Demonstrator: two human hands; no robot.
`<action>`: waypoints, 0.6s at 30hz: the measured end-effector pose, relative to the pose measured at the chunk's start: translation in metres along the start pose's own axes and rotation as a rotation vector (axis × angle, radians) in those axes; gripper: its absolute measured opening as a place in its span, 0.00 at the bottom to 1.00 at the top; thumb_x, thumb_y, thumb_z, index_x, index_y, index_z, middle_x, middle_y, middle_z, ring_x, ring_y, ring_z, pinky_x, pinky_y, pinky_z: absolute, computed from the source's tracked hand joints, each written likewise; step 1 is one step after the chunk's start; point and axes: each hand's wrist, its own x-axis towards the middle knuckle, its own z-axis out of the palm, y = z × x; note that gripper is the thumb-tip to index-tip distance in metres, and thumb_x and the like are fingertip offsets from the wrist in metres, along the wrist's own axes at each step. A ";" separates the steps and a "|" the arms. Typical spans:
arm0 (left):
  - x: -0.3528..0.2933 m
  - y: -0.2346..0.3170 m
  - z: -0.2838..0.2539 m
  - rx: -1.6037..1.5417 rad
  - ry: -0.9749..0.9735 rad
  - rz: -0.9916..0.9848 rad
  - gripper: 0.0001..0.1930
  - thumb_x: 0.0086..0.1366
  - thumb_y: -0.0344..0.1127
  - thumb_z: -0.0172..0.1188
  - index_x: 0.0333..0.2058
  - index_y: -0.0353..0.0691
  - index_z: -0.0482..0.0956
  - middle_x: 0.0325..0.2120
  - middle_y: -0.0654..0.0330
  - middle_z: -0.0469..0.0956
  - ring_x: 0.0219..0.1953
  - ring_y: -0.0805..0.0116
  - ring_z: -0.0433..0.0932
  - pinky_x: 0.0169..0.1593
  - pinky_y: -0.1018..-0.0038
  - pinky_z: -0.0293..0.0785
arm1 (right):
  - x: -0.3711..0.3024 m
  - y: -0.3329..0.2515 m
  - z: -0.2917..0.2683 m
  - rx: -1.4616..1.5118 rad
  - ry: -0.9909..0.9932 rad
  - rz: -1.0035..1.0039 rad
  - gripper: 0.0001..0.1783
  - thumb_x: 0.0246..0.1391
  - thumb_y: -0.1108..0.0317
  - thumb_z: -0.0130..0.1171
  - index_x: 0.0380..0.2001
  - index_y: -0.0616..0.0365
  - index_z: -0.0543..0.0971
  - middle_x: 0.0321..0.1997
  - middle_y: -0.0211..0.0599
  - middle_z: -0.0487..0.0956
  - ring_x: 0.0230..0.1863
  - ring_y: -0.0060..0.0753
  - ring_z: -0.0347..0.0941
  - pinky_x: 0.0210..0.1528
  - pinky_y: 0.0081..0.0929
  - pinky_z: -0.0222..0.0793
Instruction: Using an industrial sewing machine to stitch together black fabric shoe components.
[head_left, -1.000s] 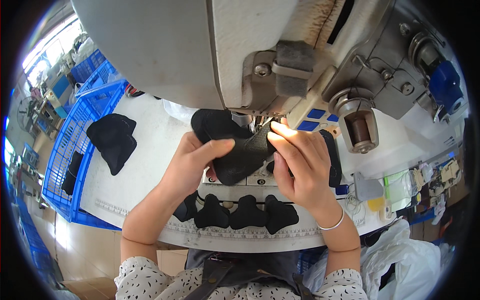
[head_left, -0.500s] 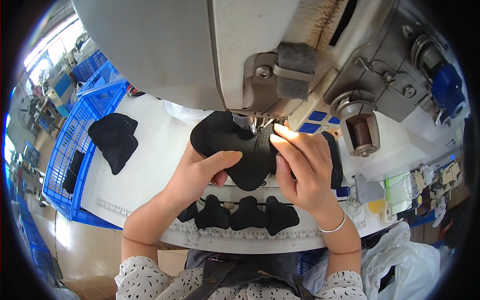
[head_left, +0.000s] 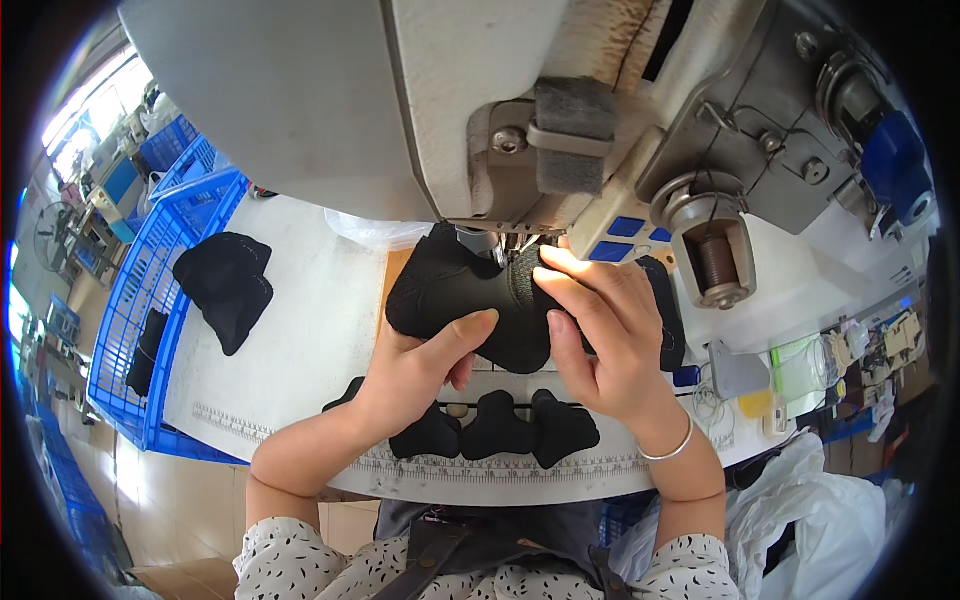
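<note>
A black padded fabric piece (head_left: 512, 315) with a curved seam lies under the sewing machine's presser foot (head_left: 508, 248). My left hand (head_left: 420, 365) grips its near left part, thumb on top and the other fingers underneath, mostly hidden. On the right, my right hand (head_left: 612, 335) has its fingertips pressed on the fabric beside the foot, with the thumb at the near edge. The needle's tip cannot be made out. More black fabric (head_left: 660, 310) shows beyond my right hand. Close to my wrists, several small black padded pieces (head_left: 497, 425) lie in a row.
The machine head (head_left: 480, 110) hangs over the work, with a thread tension unit (head_left: 715, 260) at its right. Another black piece (head_left: 228, 285) lies at left beside a blue plastic basket (head_left: 165, 385). A ruler strip (head_left: 520, 473) follows the table's front edge; white plastic bags (head_left: 820, 520) sit lower right.
The fabric piece has turned and bunched a little under the foot. My left hand has shifted slightly right and down with it; my right hand stays beside the foot.
</note>
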 end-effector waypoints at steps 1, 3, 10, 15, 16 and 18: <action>0.000 0.001 0.001 0.003 0.004 0.002 0.06 0.61 0.33 0.55 0.27 0.39 0.72 0.16 0.69 0.69 0.14 0.83 0.65 0.17 0.84 0.61 | 0.000 -0.001 0.000 -0.008 -0.002 0.005 0.15 0.41 0.78 0.53 0.37 0.65 0.77 0.41 0.43 0.76 0.34 0.39 0.70 0.38 0.28 0.64; 0.000 0.001 0.000 -0.002 -0.009 0.004 0.06 0.61 0.33 0.55 0.27 0.39 0.72 0.16 0.69 0.69 0.15 0.83 0.65 0.17 0.84 0.61 | 0.000 -0.001 0.000 -0.014 -0.005 0.011 0.15 0.42 0.78 0.53 0.37 0.65 0.77 0.41 0.42 0.77 0.34 0.39 0.70 0.38 0.28 0.65; -0.003 0.005 0.005 0.078 -0.038 0.035 0.07 0.62 0.35 0.56 0.29 0.37 0.73 0.17 0.68 0.71 0.16 0.83 0.67 0.18 0.84 0.63 | -0.002 0.005 0.003 -0.046 -0.008 0.027 0.14 0.43 0.78 0.53 0.37 0.63 0.76 0.41 0.43 0.77 0.33 0.37 0.71 0.37 0.28 0.64; -0.002 0.004 0.007 0.031 0.071 0.046 0.10 0.62 0.36 0.56 0.26 0.36 0.73 0.16 0.68 0.70 0.16 0.83 0.67 0.18 0.84 0.63 | -0.001 0.005 0.003 -0.026 0.016 0.010 0.14 0.43 0.78 0.54 0.37 0.63 0.76 0.41 0.42 0.77 0.33 0.37 0.71 0.36 0.27 0.64; -0.003 0.003 0.006 0.100 0.051 0.085 0.10 0.62 0.36 0.56 0.25 0.36 0.73 0.16 0.68 0.69 0.16 0.83 0.66 0.18 0.84 0.63 | -0.001 0.005 0.004 -0.022 0.019 0.001 0.14 0.43 0.78 0.54 0.36 0.63 0.77 0.41 0.42 0.77 0.33 0.37 0.71 0.36 0.27 0.64; -0.003 0.005 0.007 0.105 0.047 0.087 0.11 0.62 0.36 0.56 0.24 0.36 0.73 0.15 0.68 0.69 0.15 0.82 0.66 0.18 0.84 0.63 | -0.001 0.005 0.004 -0.017 0.027 -0.010 0.13 0.42 0.78 0.54 0.36 0.63 0.77 0.41 0.42 0.77 0.32 0.37 0.71 0.36 0.27 0.64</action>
